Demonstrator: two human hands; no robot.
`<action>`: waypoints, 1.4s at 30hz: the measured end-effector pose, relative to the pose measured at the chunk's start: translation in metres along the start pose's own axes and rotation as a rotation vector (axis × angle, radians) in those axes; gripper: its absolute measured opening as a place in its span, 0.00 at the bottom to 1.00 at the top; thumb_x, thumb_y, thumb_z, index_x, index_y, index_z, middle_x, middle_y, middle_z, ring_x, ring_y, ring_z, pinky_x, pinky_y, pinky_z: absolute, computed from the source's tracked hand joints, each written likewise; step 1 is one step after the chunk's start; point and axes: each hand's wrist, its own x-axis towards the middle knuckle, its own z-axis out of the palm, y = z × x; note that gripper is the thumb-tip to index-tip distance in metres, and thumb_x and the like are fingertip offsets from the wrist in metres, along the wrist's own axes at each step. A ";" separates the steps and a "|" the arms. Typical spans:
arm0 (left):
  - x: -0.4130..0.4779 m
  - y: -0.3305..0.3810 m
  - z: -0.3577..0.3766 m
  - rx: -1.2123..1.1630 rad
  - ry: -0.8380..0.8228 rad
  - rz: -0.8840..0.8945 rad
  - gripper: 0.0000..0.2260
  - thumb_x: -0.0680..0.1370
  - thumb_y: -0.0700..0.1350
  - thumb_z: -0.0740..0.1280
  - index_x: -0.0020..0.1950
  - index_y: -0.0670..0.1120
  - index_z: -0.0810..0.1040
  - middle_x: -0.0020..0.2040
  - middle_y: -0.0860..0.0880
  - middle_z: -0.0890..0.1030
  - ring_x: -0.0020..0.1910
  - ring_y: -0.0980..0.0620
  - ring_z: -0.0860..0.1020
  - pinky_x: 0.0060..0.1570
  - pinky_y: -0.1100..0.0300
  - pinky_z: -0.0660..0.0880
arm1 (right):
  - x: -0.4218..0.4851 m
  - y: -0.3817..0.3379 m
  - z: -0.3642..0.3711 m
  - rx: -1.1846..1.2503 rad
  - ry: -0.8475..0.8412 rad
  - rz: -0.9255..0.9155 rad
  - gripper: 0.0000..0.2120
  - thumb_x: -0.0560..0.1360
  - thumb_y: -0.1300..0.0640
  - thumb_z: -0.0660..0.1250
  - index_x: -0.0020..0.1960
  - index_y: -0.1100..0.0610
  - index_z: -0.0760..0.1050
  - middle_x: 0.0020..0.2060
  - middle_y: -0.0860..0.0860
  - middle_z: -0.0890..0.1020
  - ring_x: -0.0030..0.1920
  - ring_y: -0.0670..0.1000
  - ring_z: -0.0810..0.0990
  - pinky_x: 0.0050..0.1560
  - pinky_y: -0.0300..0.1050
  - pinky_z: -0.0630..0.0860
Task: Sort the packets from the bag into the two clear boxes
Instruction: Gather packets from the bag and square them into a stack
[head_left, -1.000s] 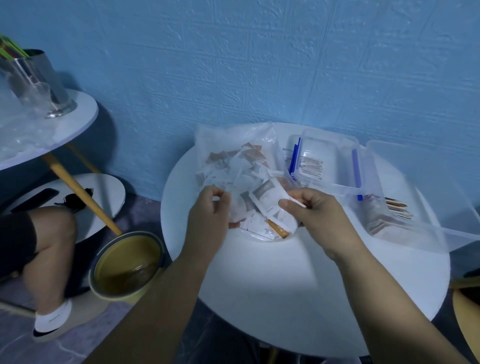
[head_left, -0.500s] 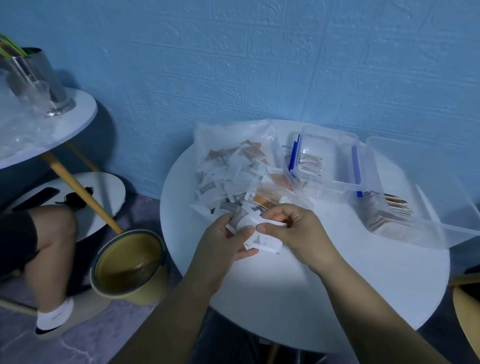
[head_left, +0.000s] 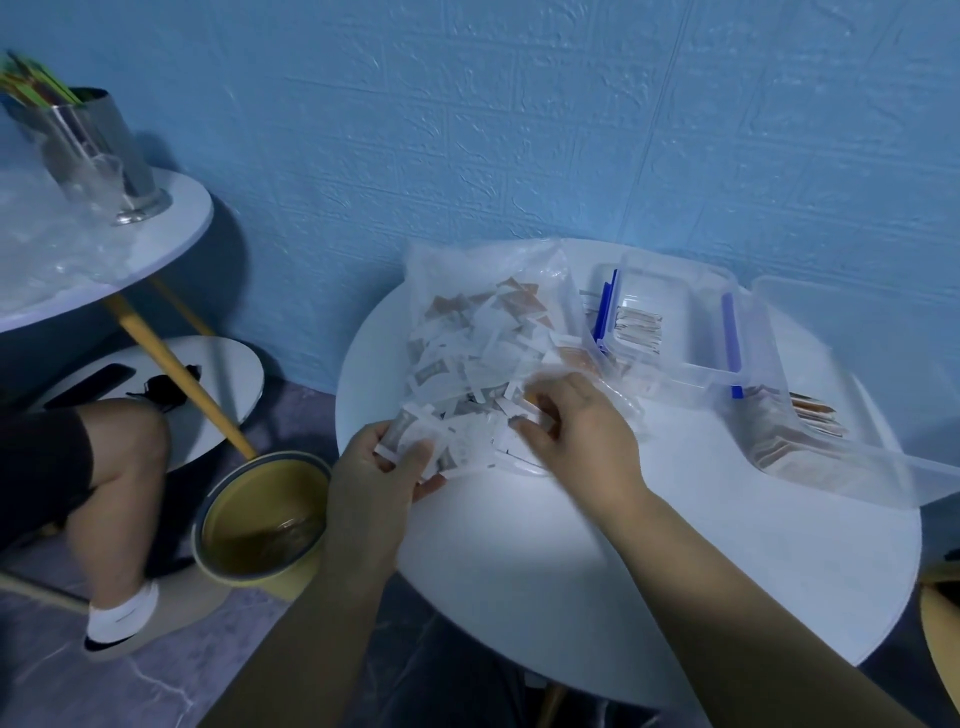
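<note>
Gripping packets (head_left: 418, 441) w/ L hand (head_left: 376, 480) & R hand (head_left: 576, 434); white table (head_left: 675, 551), blue wall (head_left: 467, 130).

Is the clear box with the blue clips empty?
No, a small stack of packets lies on the floor of the box with blue clips.

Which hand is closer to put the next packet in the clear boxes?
Right. The right hand is at the bag's right side, nearest the clear boxes. The left hand grips packets farther away.
</note>
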 end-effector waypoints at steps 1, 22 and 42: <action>0.000 -0.001 0.000 0.003 -0.001 -0.002 0.10 0.75 0.49 0.67 0.55 0.51 0.75 0.50 0.51 0.81 0.48 0.50 0.80 0.49 0.48 0.79 | 0.003 0.000 0.002 -0.039 0.015 0.025 0.16 0.69 0.48 0.72 0.54 0.51 0.77 0.50 0.46 0.77 0.50 0.49 0.77 0.41 0.43 0.74; -0.017 -0.002 0.027 -0.225 0.063 -0.079 0.12 0.75 0.47 0.68 0.57 0.48 0.75 0.51 0.52 0.80 0.46 0.52 0.80 0.34 0.69 0.77 | -0.024 -0.009 -0.039 0.989 0.184 0.453 0.05 0.77 0.65 0.62 0.44 0.64 0.75 0.29 0.56 0.72 0.24 0.45 0.73 0.29 0.35 0.74; -0.048 0.005 0.137 0.013 -0.478 0.311 0.08 0.77 0.43 0.63 0.49 0.58 0.72 0.48 0.58 0.80 0.49 0.55 0.78 0.50 0.67 0.72 | -0.095 0.070 -0.093 0.686 0.242 0.476 0.14 0.75 0.65 0.65 0.53 0.47 0.74 0.32 0.53 0.76 0.36 0.46 0.75 0.44 0.34 0.72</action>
